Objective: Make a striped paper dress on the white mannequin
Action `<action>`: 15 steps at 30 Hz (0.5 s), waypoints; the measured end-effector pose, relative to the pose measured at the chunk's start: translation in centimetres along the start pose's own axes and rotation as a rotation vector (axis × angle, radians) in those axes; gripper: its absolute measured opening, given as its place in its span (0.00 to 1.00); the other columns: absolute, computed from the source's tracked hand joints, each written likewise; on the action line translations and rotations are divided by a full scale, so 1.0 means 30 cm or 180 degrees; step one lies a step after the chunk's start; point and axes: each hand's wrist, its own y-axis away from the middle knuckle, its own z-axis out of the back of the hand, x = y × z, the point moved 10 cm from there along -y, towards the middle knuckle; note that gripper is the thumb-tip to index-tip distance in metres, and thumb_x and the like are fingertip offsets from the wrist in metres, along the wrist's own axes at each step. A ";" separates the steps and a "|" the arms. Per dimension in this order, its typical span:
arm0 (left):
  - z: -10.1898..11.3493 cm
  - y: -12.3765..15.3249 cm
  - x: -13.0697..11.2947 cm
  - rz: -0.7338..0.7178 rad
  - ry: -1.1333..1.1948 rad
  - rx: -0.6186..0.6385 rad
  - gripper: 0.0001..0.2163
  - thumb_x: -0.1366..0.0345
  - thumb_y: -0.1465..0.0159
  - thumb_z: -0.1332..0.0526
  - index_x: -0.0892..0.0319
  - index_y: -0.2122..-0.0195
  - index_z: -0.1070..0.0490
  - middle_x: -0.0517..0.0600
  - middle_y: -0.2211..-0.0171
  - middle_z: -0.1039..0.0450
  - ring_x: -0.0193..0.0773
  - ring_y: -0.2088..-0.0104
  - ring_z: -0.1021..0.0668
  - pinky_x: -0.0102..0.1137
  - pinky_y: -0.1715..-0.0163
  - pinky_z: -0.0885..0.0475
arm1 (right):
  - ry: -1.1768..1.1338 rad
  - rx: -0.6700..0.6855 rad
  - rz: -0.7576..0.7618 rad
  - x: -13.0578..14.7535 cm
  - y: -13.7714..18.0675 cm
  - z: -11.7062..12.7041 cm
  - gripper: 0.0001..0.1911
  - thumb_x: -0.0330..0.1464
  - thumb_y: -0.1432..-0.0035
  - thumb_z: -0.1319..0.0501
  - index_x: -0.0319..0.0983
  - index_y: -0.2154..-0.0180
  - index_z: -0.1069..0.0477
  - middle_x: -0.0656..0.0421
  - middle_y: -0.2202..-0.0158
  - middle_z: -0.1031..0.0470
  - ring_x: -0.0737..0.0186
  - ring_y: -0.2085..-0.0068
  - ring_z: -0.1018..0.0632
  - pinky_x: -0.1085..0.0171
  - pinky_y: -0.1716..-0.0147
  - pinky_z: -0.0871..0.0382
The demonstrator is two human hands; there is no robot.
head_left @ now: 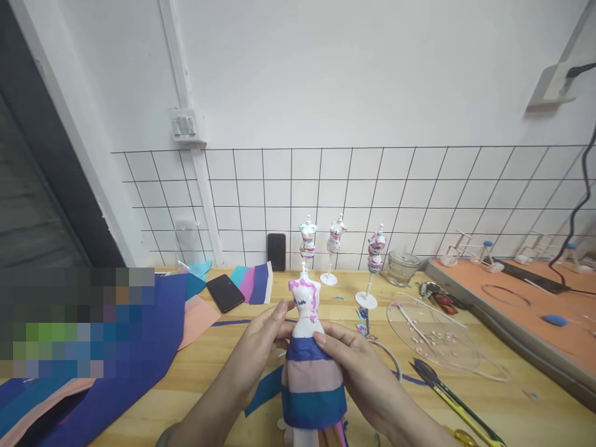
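A small white dress form (305,313) with pink and blue smears on its chest stands upright before me. Around its lower half is a striped skirt (313,377) in dark blue, dusty pink and teal. My left hand (256,341) closes in from the left, its fingertips behind the form's waist and partly hidden. On the other side my right hand (361,357) grips the skirt's top band, thumb in front and fingers behind. A teal strip (264,391) of cloth or paper lies beside the skirt at lower left.
Three painted dress forms (376,248) stand behind. Scissors (447,394) and a clear round sheet (433,332) with beads lie right, near a glass jar (403,267) and orange board (526,316). Left are a dark phone (225,293) and large blue sheet (158,335).
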 end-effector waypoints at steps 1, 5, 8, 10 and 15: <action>0.001 0.000 0.009 0.0068 0.0105 -0.0009 0.27 0.47 0.40 0.45 0.61 0.46 0.34 0.55 0.69 0.20 0.48 0.61 0.22 0.38 0.58 0.34 | -0.0086 0.0011 -0.0025 -0.002 0.000 -0.001 0.14 0.36 0.48 0.33 0.37 0.59 0.22 0.54 0.67 0.19 0.57 0.63 0.21 0.63 0.60 0.32; -0.008 -0.003 0.034 0.0237 0.0452 0.0103 0.25 0.49 0.39 0.45 0.61 0.47 0.35 0.55 0.68 0.20 0.46 0.61 0.21 0.39 0.57 0.33 | -0.0425 0.0042 -0.0036 0.001 -0.005 0.000 0.13 0.35 0.47 0.33 0.36 0.60 0.22 0.54 0.68 0.19 0.58 0.63 0.21 0.65 0.63 0.32; -0.001 -0.005 0.025 0.0151 0.0466 0.0073 0.19 0.55 0.40 0.41 0.58 0.49 0.33 0.53 0.66 0.21 0.42 0.61 0.22 0.35 0.59 0.32 | -0.0580 0.0083 0.0077 0.023 -0.012 0.001 0.11 0.35 0.46 0.35 0.35 0.61 0.23 0.54 0.67 0.20 0.59 0.63 0.22 0.64 0.61 0.32; 0.009 -0.003 0.005 -0.0001 0.0303 -0.0022 0.17 0.57 0.41 0.38 0.57 0.52 0.32 0.52 0.65 0.21 0.41 0.61 0.22 0.33 0.60 0.31 | -0.0600 0.0094 0.0133 0.036 -0.014 0.003 0.11 0.35 0.45 0.35 0.35 0.62 0.23 0.53 0.67 0.20 0.58 0.63 0.22 0.63 0.60 0.32; 0.007 0.012 -0.058 -0.0521 -0.0234 -0.0119 0.14 0.58 0.46 0.34 0.56 0.60 0.27 0.52 0.62 0.23 0.41 0.59 0.23 0.31 0.60 0.30 | -0.0469 -0.0065 0.0252 0.054 -0.012 0.031 0.11 0.36 0.44 0.36 0.35 0.64 0.23 0.53 0.66 0.20 0.60 0.66 0.22 0.65 0.64 0.32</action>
